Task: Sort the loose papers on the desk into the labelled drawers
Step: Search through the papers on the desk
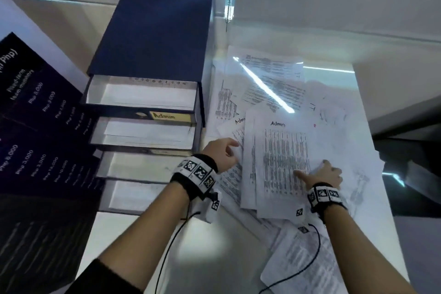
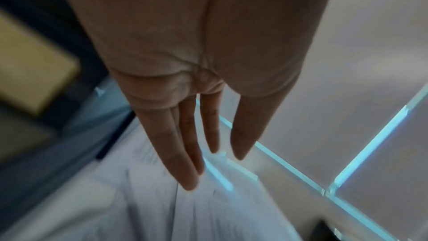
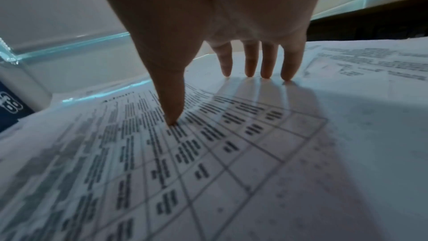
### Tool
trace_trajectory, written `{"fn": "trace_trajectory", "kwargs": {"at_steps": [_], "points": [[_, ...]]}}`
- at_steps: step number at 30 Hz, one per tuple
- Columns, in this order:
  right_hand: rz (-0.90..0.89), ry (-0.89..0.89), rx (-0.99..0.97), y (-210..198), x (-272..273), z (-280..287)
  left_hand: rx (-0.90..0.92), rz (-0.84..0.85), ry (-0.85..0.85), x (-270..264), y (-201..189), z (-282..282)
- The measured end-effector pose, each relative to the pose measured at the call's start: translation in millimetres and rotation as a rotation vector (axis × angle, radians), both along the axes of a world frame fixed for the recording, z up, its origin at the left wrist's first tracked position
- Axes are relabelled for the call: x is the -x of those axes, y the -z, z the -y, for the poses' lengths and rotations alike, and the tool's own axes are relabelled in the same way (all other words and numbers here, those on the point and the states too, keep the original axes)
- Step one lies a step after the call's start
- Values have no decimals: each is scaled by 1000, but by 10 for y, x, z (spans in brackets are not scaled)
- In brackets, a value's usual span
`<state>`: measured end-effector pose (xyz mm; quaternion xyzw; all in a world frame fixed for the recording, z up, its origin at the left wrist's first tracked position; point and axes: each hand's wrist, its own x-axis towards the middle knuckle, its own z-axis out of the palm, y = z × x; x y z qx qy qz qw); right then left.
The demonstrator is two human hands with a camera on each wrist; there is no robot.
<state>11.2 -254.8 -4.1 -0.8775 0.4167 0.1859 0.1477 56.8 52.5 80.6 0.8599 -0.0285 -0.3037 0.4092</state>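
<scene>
A pile of loose printed papers (image 1: 274, 93) covers the white desk (image 1: 133, 234) to the right of a dark blue drawer unit (image 1: 155, 31). Several of its drawers stand pulled out in steps, with white sheets inside. The top drawer (image 1: 143, 95) bears a yellow "Admin" label (image 1: 170, 116). On top of the pile lies a table sheet marked "Admin" (image 1: 284, 157) (image 3: 208, 153). My right hand (image 1: 315, 169) (image 3: 213, 98) presses its thumb and straight fingertips onto that sheet. My left hand (image 1: 232, 150) (image 2: 215, 168) touches the pile's left edge, fingers straight.
Sheets marked "IT" (image 1: 296, 76) lie at the back of the pile, and another "Admin" sheet (image 1: 238, 122) peeks out at the left. A dark board with "Php" figures (image 1: 40, 126) leans at far left. The desk's right edge (image 1: 372, 131) drops to dark. Black cables (image 1: 171, 246) trail from both wristbands.
</scene>
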Motion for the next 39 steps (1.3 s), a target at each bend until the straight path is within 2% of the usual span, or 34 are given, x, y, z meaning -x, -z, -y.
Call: {"fn": "trace_trajectory", "kwargs": {"at_steps": [4, 7, 8, 10, 12, 14, 18, 20, 24, 28, 33, 36, 39], "points": [[118, -36, -75, 49, 19, 52, -66, -164, -147, 26, 693, 434], [159, -98, -120, 172, 52, 130, -36, -75, -404, 58, 1029, 566], [189, -88, -178, 181, 75, 148, -21, -62, -451, 57, 1068, 606], [274, -39, -306, 172, 126, 192, -16, -86, -423, 43, 1122, 660], [287, -24, -386, 150, 161, 244, 16, -134, -414, 30, 1162, 672], [319, -8, -381, 161, 194, 325, 49, -147, -477, 33, 1198, 611], [388, 146, -270, 146, 267, 544, 30, -113, -631, 48, 1237, 394], [360, 118, -234, 133, 311, 520, -8, -128, -616, 31, 1253, 373], [267, -65, -341, 221, 300, 341, -18, -128, -518, -17, 1195, 676], [155, -135, -440, 169, 261, 261, -30, -82, -476, 34, 1111, 933], [355, -100, -298, 125, 296, 337, -64, 70, -348, 110, 1157, 986], [316, -191, -192, 125, 301, 255, -106, 146, -155, 167, 1146, 1098], [277, -150, -106, 171, 335, 229, -113, 230, -100, 226, 1161, 1231]]}}
